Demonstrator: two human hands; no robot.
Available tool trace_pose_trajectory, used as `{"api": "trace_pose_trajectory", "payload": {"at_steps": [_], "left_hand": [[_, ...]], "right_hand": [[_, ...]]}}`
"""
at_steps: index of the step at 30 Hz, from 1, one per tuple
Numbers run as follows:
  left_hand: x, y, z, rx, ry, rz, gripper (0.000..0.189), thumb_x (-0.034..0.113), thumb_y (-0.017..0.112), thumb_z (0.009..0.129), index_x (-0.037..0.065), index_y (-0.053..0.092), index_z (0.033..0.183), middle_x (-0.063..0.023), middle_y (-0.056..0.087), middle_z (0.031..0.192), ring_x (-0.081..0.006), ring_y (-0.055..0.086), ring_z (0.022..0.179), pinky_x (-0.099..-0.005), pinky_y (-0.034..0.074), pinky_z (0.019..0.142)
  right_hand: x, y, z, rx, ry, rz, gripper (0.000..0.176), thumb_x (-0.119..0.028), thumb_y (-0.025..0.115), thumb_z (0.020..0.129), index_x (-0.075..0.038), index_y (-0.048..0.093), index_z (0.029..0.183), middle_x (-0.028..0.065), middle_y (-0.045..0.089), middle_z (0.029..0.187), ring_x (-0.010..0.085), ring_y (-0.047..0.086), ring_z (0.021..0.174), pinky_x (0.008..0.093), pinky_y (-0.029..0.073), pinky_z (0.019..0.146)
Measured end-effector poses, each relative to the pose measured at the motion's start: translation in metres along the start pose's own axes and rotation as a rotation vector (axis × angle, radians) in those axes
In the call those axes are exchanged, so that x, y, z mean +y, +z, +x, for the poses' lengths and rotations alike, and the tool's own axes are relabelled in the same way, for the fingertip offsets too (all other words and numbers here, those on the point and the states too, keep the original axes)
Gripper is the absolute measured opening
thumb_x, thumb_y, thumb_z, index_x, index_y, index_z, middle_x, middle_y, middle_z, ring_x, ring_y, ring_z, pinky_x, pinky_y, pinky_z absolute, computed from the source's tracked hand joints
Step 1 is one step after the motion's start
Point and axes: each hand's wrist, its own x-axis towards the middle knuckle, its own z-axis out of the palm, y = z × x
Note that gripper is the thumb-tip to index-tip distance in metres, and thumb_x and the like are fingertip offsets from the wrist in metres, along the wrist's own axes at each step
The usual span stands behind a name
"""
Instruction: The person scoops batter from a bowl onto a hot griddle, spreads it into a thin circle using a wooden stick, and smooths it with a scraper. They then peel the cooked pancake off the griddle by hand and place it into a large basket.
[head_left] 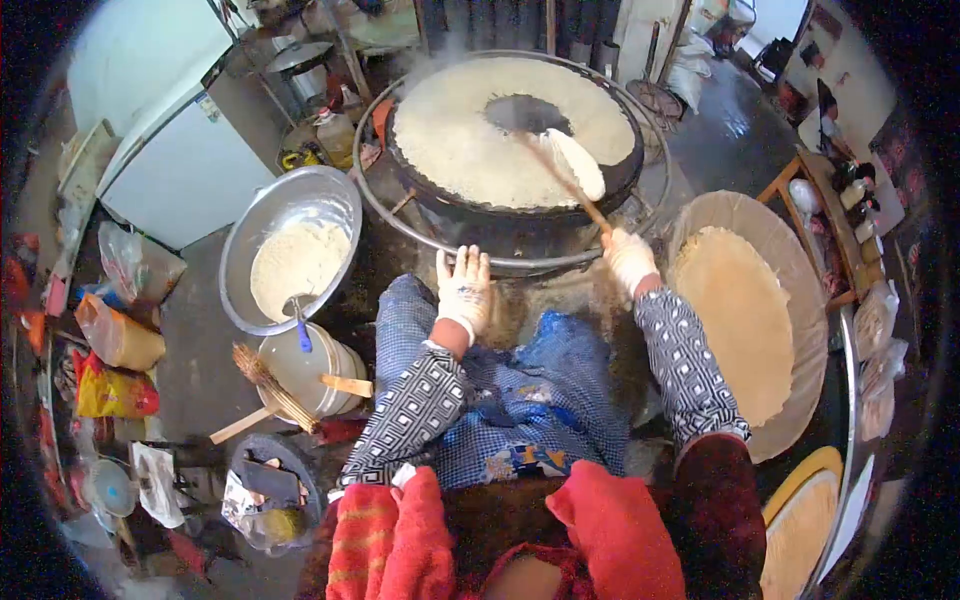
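Observation:
My right hand, in a pale glove, is closed round the wooden handle of a batter spreader. Its head is coated with white batter and lies on the right part of a large round griddle. A pale layer of batter covers most of the griddle, with a dark bare patch near the back middle. My left hand, gloved too, has its fingers stretched out at the near side of the metal ring round the griddle. Nothing is held in it.
On the left, a metal basin holds batter and a blue-handled ladle. Below it stands a white bucket with a straw brush across it. A finished thin pancake lies on a round tray at right. Steam rises behind the griddle.

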Motion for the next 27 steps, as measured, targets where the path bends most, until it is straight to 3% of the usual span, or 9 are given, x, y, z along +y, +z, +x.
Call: {"api": "trace_pose_trajectory", "payload": {"at_steps": [2, 6, 10, 14, 17, 18, 20, 22, 27], "left_hand": [[-0.013, 0.023, 0.001, 0.094, -0.002, -0.020, 0.054, 0.024, 0.050, 0.084, 0.003, 0.044, 0.133, -0.0147, 0.044, 0.140, -0.0301, 0.037, 0.133, -0.0610, 0.008, 0.110], [-0.025, 0.010, 0.001, 0.018, -0.036, 0.002, 0.053, 0.025, 0.050, 0.083, 0.004, 0.046, 0.132, -0.0142, 0.045, 0.140, -0.0298, 0.037, 0.133, -0.0624, 0.008, 0.109], [-0.046, 0.016, 0.005, 0.106, -0.078, -0.020, 0.048, 0.024, 0.053, 0.081, 0.004, 0.053, 0.125, -0.0125, 0.050, 0.135, -0.0286, 0.043, 0.128, -0.0623, 0.011, 0.108], [-0.070, 0.027, 0.008, 0.081, -0.148, -0.011, 0.048, 0.023, 0.054, 0.080, 0.006, 0.053, 0.124, -0.0106, 0.045, 0.139, -0.0285, 0.041, 0.129, -0.0632, 0.012, 0.107], [-0.076, 0.008, 0.013, 0.038, -0.207, 0.051, 0.047, 0.025, 0.057, 0.078, 0.007, 0.054, 0.122, -0.0102, 0.048, 0.136, -0.0280, 0.040, 0.129, -0.0632, 0.013, 0.107], [-0.065, -0.020, 0.011, 0.017, -0.188, -0.010, 0.050, 0.027, 0.060, 0.076, 0.007, 0.054, 0.121, -0.0103, 0.050, 0.130, -0.0282, 0.040, 0.128, -0.0625, 0.014, 0.107], [-0.033, -0.052, 0.014, -0.111, -0.078, -0.128, 0.050, 0.033, 0.054, 0.084, 0.006, 0.051, 0.126, -0.0108, 0.045, 0.137, -0.0266, 0.034, 0.133, -0.0602, 0.011, 0.109], [-0.001, -0.024, 0.011, 0.079, 0.069, -0.160, 0.055, 0.033, 0.061, 0.076, 0.006, 0.051, 0.123, -0.0119, 0.050, 0.129, -0.0291, 0.040, 0.127, -0.0608, 0.016, 0.108], [0.000, 0.004, 0.002, -0.039, 0.049, 0.106, 0.061, 0.033, 0.053, 0.084, 0.001, 0.042, 0.135, -0.0153, 0.040, 0.143, -0.0291, 0.035, 0.134, -0.0582, 0.011, 0.111]], "right_hand": [[0.016, 0.020, 0.002, -0.004, 0.009, -0.032, 0.038, -0.037, 0.040, 0.095, -0.005, 0.059, 0.102, 0.0256, 0.064, 0.095, 0.0425, 0.061, 0.091, 0.0512, 0.048, 0.081], [0.025, 0.017, 0.018, 0.082, 0.111, 0.038, 0.039, -0.038, 0.040, 0.095, -0.005, 0.061, 0.098, 0.0257, 0.063, 0.097, 0.0421, 0.061, 0.091, 0.0529, 0.046, 0.081], [0.004, 0.012, -0.006, 0.041, -0.128, -0.056, 0.036, -0.037, 0.044, 0.094, -0.006, 0.061, 0.092, 0.0253, 0.064, 0.083, 0.0419, 0.062, 0.083, 0.0518, 0.049, 0.073], [0.016, 0.009, 0.010, 0.046, 0.056, 0.023, 0.036, -0.037, 0.044, 0.094, -0.006, 0.063, 0.092, 0.0240, 0.065, 0.087, 0.0389, 0.063, 0.087, 0.0506, 0.049, 0.076], [0.006, 0.009, 0.008, 0.065, -0.051, 0.044, 0.038, -0.036, 0.043, 0.094, -0.004, 0.063, 0.092, 0.0245, 0.065, 0.087, 0.0404, 0.063, 0.087, 0.0505, 0.049, 0.076], [0.007, 0.010, 0.009, 0.030, -0.139, 0.018, 0.038, -0.036, 0.043, 0.094, -0.004, 0.062, 0.093, 0.0248, 0.065, 0.088, 0.0411, 0.062, 0.087, 0.0505, 0.049, 0.076], [-0.011, 0.002, -0.017, -0.081, -0.053, -0.064, 0.038, -0.037, 0.041, 0.095, -0.003, 0.058, 0.098, 0.0269, 0.063, 0.095, 0.0409, 0.060, 0.094, 0.0507, 0.047, 0.082], [0.012, 0.025, 0.000, -0.003, -0.022, -0.017, 0.040, -0.037, 0.040, 0.095, -0.003, 0.059, 0.099, 0.0268, 0.063, 0.097, 0.0410, 0.060, 0.095, 0.0503, 0.046, 0.084], [-0.009, 0.012, 0.004, 0.064, -0.051, -0.011, 0.038, -0.037, 0.041, 0.095, -0.004, 0.060, 0.095, 0.0239, 0.064, 0.094, 0.0414, 0.060, 0.091, 0.0500, 0.046, 0.082]]}}
